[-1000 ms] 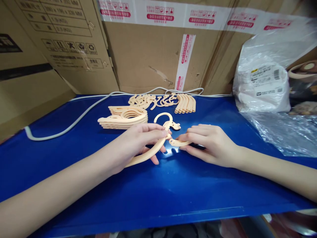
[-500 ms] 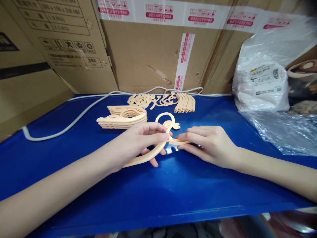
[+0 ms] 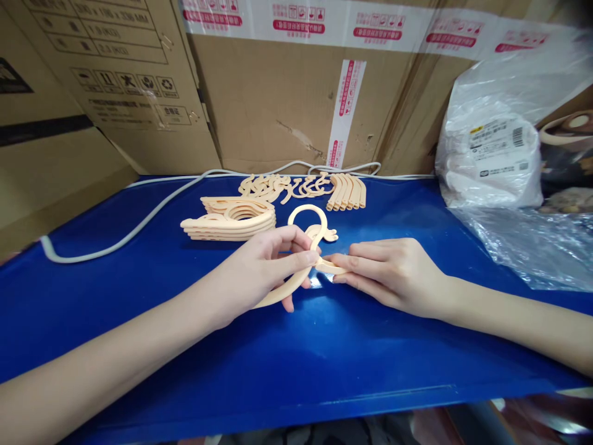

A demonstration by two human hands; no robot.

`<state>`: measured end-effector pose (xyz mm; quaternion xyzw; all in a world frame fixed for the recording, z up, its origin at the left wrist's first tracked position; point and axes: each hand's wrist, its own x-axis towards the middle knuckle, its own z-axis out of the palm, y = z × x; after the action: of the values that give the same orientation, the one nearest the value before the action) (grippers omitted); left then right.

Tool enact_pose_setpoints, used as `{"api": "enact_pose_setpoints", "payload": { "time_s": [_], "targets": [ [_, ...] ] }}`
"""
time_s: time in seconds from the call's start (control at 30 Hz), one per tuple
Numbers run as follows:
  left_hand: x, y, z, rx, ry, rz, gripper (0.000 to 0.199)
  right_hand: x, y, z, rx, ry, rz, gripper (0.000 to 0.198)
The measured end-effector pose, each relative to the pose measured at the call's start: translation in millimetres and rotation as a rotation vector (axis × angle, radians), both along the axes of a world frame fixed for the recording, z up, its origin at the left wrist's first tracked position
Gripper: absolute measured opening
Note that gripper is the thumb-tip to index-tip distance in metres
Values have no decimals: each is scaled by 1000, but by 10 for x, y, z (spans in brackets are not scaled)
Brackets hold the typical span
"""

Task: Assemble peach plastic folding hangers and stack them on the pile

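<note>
My left hand pinches a cream plastic clothes hanger near the base of its round hook. One curved arm of it runs down under my palm, partly hidden. From the right, my right hand grips a short curved hanger arm that meets the hook's base at my left thumb. Whether the two parts are locked together I cannot tell. Just behind the hook lies a small cream piece, partly covered. A stack of folded hangers sits behind my left hand.
Loose hook pieces and a row of curved arms lie at the back of the blue table. A white cable crosses the left side. Cardboard boxes wall the back; a plastic-wrapped bundle stands at right.
The held hanger has tilted slightly, its hook shifting a little up and left. My right hand has moved slightly left, closer to my left hand.
</note>
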<state>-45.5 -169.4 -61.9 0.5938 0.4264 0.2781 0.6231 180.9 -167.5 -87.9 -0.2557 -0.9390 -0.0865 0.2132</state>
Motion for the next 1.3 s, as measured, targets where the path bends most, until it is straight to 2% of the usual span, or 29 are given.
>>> {"api": "enact_pose_setpoints", "payload": {
  "time_s": [0.3,0.57,1.3],
  "targets": [
    [-2,8,-13,63,28,-6,15,-14,-40,50,-41,-41,-17,34],
    [15,13,-23,-8,27,22,13,3,-27,54,-53,-61,-16,33],
    [-26,40,-17,-140,-29,-44,13,103,43,143,257,-101,77,31]
  ]
}}
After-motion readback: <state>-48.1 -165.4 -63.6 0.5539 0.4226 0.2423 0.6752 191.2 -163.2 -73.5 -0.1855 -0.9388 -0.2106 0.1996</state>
